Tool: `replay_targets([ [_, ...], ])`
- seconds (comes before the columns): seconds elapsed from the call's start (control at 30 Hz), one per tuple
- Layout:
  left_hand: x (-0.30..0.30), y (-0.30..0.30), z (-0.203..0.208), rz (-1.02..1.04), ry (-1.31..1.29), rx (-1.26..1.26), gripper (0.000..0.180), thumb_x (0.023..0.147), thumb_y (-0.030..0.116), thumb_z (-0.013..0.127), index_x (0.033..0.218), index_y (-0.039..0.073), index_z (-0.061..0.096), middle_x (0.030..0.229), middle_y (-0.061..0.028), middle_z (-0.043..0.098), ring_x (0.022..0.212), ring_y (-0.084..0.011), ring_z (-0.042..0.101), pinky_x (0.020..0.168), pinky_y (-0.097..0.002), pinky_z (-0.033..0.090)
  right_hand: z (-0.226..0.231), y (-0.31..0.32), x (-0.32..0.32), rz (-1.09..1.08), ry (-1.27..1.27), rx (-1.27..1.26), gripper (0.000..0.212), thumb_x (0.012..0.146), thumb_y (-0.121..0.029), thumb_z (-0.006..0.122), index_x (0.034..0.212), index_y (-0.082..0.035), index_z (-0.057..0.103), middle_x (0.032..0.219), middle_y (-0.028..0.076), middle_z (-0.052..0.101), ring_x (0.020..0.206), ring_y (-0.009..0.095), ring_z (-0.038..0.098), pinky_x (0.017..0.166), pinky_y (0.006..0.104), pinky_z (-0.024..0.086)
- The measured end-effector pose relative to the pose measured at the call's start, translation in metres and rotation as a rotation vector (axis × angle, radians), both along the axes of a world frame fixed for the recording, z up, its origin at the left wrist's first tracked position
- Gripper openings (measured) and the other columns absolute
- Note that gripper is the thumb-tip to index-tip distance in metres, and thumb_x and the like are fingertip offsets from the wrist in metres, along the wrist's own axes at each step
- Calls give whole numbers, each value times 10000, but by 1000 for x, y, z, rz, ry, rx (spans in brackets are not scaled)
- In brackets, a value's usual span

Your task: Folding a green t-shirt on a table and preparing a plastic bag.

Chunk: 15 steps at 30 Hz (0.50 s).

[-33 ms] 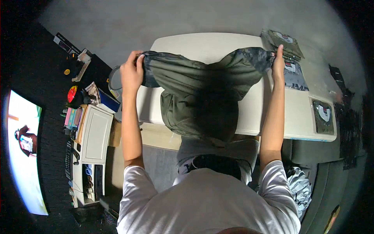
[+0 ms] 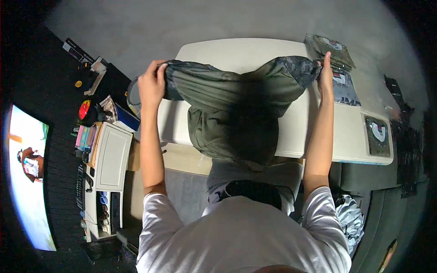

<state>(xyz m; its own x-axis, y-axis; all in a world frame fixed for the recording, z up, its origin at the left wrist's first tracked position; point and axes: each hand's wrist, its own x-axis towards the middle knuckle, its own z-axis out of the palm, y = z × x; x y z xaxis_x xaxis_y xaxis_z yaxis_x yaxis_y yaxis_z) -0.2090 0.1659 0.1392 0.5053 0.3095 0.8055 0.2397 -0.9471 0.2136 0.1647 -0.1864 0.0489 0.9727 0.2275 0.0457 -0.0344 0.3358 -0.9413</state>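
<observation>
An olive-green shirt (image 2: 209, 129) with dark camouflage-patterned sleeve parts is stretched sideways over the white table, its lower body drooping over the near edge toward my lap. At its left end, my left hand (image 2: 151, 84) pinches the patterned cloth between thumb and fingers. My right hand (image 2: 325, 79) grips the opposite patterned end, thumb pointing up and most fingers hidden behind the cloth. A dark shadow covers the middle of the fabric, so its folds there are hard to make out.
The white table (image 2: 255, 45) carries a stack of bagged olive garments (image 2: 334, 50), a grey bagged garment (image 2: 346, 88) and another olive packet (image 2: 378, 136) on its right. Left stand a white cabinet (image 2: 110, 157) and a lit screen (image 2: 29, 182). A grey sofa (image 2: 368, 177) is at right.
My left hand has shifted slightly to the left, drawing the shirt a little tauter. My right hand has barely moved.
</observation>
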Motion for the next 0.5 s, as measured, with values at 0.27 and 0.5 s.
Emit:
replay_targets([
  [0.27, -50, 19, 55, -4, -251, -438, 381, 1084, 323, 463, 1049, -22, 623, 950, -76, 641, 872, -172, 571, 836, -296, 454, 32, -35, -34, 706, -491, -552, 255, 888, -236, 786, 791, -110, 588, 657, -92, 441, 561, 13, 414, 461, 213, 447],
  [0.5, -72, 22, 41, -515, 111, -983, 254, 1038, 312, 564, 1095, 69, 612, 976, 35, 596, 919, -75, 537, 853, -229, 426, 145, -38, 48, 395, -628, -954, 338, 941, -429, 681, 1082, -123, 710, 807, -45, 622, 590, 61, 517, 423, 247, 426],
])
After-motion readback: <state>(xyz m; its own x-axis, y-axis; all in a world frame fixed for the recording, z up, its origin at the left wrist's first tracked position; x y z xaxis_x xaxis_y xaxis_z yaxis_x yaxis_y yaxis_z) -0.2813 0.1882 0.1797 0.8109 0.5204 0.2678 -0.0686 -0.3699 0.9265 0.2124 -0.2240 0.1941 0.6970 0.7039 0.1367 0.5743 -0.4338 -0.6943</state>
